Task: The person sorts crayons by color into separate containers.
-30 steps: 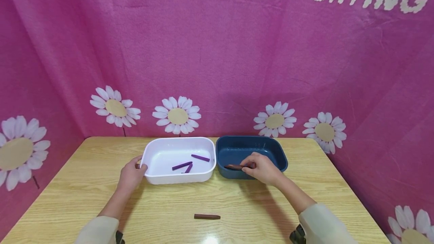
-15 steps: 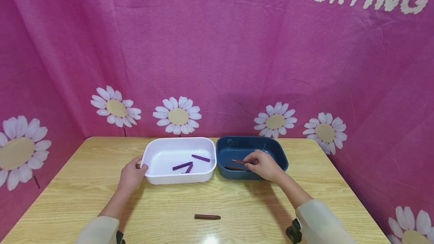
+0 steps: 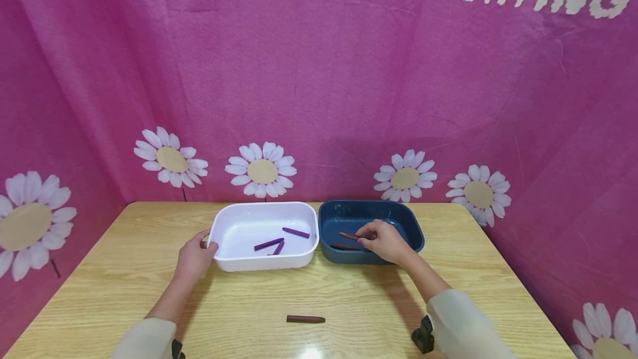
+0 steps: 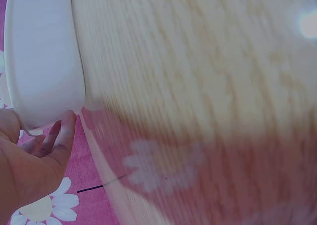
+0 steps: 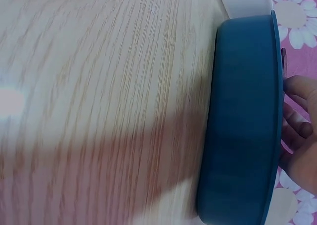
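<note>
My left hand (image 3: 193, 259) holds the left end of the white plastic tray (image 3: 264, 263), thumb at its rim. In the left wrist view, the fingers (image 4: 66, 131) of that hand curl under the tray's end. Over the dark blue tray (image 3: 349, 257), my right hand (image 3: 386, 241) pinches a brown crayon (image 3: 348, 235) whose tip points left. Another brown crayon (image 3: 344, 247) lies in the same tray near its front wall. The right wrist view shows the crayon's end (image 5: 284, 56) just above the blue rim, with the fingertips partly hidden behind it.
Several purple crayons (image 3: 268, 244) lie inside the white tray. A further brown crayon (image 3: 305, 319) rests on the wooden table (image 3: 249, 303), near its front. The two trays stand side by side, close to the pink daisy-patterned cloth (image 3: 319, 98) at the back.
My right hand has lifted slightly and shifted a little right, the pinched brown crayon now apart from the one lying in the blue tray. My left hand stays at the white tray.
</note>
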Tool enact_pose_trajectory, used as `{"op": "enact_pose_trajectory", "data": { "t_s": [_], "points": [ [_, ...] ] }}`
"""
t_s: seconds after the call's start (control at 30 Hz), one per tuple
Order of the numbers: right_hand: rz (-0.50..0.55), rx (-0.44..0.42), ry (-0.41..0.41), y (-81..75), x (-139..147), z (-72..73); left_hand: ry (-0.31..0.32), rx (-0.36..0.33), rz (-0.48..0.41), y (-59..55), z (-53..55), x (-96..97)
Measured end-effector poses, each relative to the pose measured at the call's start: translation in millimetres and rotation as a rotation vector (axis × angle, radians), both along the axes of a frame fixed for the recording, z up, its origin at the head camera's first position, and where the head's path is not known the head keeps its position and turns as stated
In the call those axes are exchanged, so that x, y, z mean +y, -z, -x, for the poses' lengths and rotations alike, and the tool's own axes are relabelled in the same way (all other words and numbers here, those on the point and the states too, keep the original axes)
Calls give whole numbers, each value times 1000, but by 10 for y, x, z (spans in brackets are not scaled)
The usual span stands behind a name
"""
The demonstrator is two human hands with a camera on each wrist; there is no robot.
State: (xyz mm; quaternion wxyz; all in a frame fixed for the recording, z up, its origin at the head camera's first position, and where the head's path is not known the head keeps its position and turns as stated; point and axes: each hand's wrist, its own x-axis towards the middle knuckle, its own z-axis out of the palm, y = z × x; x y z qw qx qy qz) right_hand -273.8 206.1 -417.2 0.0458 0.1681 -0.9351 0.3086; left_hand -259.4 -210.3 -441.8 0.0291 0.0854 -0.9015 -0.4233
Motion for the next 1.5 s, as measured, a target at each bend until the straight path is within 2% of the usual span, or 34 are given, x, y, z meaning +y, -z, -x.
{"op": "enact_pose_trajectory", "data": {
  "t_s": [0.4, 0.77, 1.03, 1.5],
  "points": [
    [22, -87, 20, 50, -36, 114, 2, 4, -15, -4, -5, 7],
    [25, -126, 33, 46, -65, 155, -2, -9, -21, -15, -14, 11],
    [-7, -121, 17, 92, -118, 190, 2, -6, -23, -23, -11, 8],
    [-82, -122, 51, 126, -170, 198, -13, -13, -35, -20, -12, 10]
  ]
}}
